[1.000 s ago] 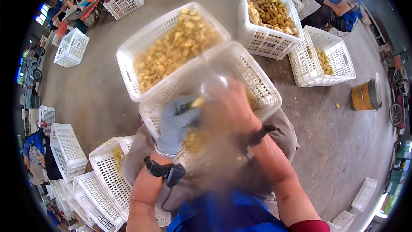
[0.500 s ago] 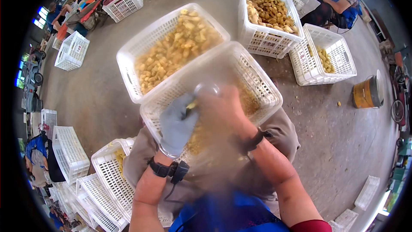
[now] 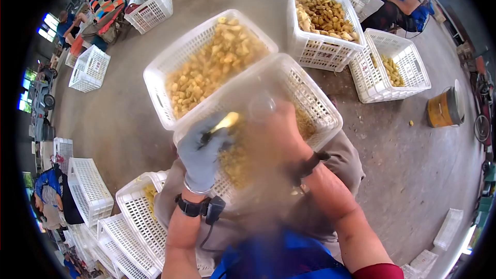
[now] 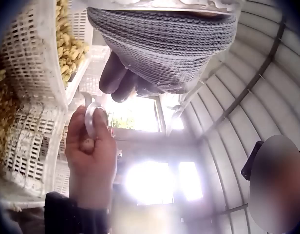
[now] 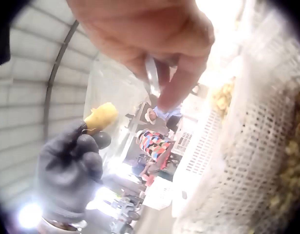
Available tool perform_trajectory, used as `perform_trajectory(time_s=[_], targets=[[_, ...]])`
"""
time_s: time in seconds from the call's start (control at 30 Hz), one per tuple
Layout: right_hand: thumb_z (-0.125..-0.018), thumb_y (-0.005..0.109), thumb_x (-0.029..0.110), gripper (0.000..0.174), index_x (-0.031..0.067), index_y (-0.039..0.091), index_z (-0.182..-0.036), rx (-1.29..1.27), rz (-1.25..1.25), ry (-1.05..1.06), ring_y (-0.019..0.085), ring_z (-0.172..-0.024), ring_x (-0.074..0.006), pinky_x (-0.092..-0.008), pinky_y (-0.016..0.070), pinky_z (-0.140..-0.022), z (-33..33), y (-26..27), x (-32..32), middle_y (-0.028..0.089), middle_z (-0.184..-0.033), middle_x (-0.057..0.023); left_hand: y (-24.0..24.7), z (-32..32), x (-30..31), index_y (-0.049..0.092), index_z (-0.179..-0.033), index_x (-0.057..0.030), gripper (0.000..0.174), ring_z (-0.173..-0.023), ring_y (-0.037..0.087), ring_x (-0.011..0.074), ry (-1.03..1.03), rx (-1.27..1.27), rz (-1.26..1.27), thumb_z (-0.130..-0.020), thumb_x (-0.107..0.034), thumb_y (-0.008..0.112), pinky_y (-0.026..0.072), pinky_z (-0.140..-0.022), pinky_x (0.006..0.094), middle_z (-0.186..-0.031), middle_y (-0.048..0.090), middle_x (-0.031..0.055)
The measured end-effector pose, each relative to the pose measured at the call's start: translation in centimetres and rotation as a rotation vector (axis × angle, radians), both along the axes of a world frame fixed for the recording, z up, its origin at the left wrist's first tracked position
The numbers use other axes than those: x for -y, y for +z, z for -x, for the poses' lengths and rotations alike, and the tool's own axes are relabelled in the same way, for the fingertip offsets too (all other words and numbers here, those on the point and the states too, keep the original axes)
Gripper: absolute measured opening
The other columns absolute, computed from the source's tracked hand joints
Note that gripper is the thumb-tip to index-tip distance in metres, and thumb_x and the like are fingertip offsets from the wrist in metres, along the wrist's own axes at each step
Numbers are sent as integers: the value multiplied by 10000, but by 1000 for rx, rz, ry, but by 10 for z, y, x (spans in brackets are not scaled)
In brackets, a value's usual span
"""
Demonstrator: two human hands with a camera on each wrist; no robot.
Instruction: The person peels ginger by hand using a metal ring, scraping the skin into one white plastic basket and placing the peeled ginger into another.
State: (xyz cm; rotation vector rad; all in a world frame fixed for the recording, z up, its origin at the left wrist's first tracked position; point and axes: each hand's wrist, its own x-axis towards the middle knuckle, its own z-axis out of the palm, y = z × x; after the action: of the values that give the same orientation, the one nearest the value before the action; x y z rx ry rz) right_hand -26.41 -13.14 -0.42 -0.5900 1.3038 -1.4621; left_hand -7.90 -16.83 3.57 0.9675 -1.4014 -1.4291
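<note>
A grey-gloved left hand (image 3: 200, 156) grips a yellow piece of ginger (image 3: 226, 122), its pale end sticking out past the fingers. In the right wrist view the ginger stands up above the dark fingertips (image 5: 94, 158). My bare right hand (image 3: 285, 132) is close beside it, partly blurred in the head view. Between its curled fingers and thumb it holds a shiny, loop-shaped tool (image 4: 91, 119). A gap separates the tool from the ginger. Both hands are over a white slatted crate (image 3: 309, 92) with yellow scraps in its bottom.
Against its far side stands a white crate (image 3: 154, 85) heaped with ginger. More ginger fills a crate (image 3: 323, 51) at the upper right, beside a partly filled one (image 3: 369, 85). A yellow bucket (image 3: 440, 111) stands farther right. Stacked crates (image 3: 132, 243) lie at the left. Other people sit around.
My left hand has shifted slightly left and turned, so more of the ginger shows than half a second ago. The right hand stays near the same spot, holding the tool.
</note>
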Motion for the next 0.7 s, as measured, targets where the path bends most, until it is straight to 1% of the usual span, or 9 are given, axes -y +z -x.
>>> perform_trajectory(time_s=[0.1, 0.17, 0.2, 0.3, 0.4, 0.5, 0.57, 0.67, 0.7], targets=[[-945, 683, 134, 170, 32, 697, -1081, 112, -32, -24, 629, -738, -165, -299, 506, -639, -1, 19, -4, 673, -851, -51, -7, -7, 2, 665, -1196, 45, 302, -747, 710, 156, -13, 55, 30, -898, 81, 691, 603, -634, 267, -1118, 733, 146], [-931, 705, 123, 187, 19, 708, -1087, 69, 38, -8, 635, -763, -154, -298, 512, -653, -2, 19, -3, 686, -864, -46, -27, -5, 1, 666, -1196, 44, 316, -776, 699, 138, -19, 51, 127, -886, 95, 699, 594, -659, 265, -1104, 733, 128], [-924, 716, 117, 196, 12, 714, -1090, 50, 71, -5, 638, -775, -149, -297, 515, -660, -4, 20, -3, 692, -871, -44, -23, -2, 0, 669, -1179, 44, 328, -811, 681, 118, 2, 135, 129, -863, 127, 697, 580, -680, 260, -1093, 729, 108], [-896, 758, 112, 237, -9, 723, -1097, -40, -21, 60, 645, -818, -136, -296, 529, -688, -15, 23, -5, 709, -906, -49, -23, 1, -2, 668, -1163, 46, 289, -788, 696, 131, 13, 219, 155, -879, 102, 687, 587, -666, 261, -1061, 726, 99], [-882, 760, 86, 247, -35, 715, -1093, 5, -16, 34, 635, -815, -123, -282, 526, -709, -15, 18, -2, 686, -978, -65, -24, 5, 0, 648, -1199, 39, 302, -758, 707, 138, -17, 98, -67, -900, 82, 658, 593, -646, 269, -1052, 725, 100], [-876, 755, 78, 241, -49, 717, -1078, -43, 10, 47, 617, -798, -121, -276, 512, -685, -13, 8, 3, 649, -1001, -65, -41, 4, 5, 618, -1244, 38, 336, -706, 707, 148, -88, 169, -48, -909, 49, 639, 586, -610, 269, -988, 718, 96], [-871, 755, 73, 239, -60, 718, -1067, -138, 44, 61, 606, -799, -123, -280, 499, -670, -13, 2, 1, 623, -1000, -64, -44, 1, 7, 606, -1253, 37, 375, -676, 694, 145, -197, 175, -122, -881, 32, 646, 577, -592, 264, -955, 711, 95], [-863, 756, 66, 240, -76, 716, -1053, -184, 56, 94, 595, -814, -134, -295, 483, -663, -15, 11, -4, 595, -985, -62, -19, 6, 9, 608, -1234, 33, 407, -618, 660, 136, -295, 162, -310, -833, -1, 666, 542, -549, 249, -896, 690, 85], [-861, 756, 64, 242, -81, 714, -1051, -112, 9, 111, 595, -822, -139, -299, 479, -668, -16, 20, -6, 590, -986, -63, -11, 6, 9, 612, -1222, 31, 413, -596, 646, 132, -318, 156, -383, -816, -14, 674, 527, -532, 243, -874, 681, 80]])
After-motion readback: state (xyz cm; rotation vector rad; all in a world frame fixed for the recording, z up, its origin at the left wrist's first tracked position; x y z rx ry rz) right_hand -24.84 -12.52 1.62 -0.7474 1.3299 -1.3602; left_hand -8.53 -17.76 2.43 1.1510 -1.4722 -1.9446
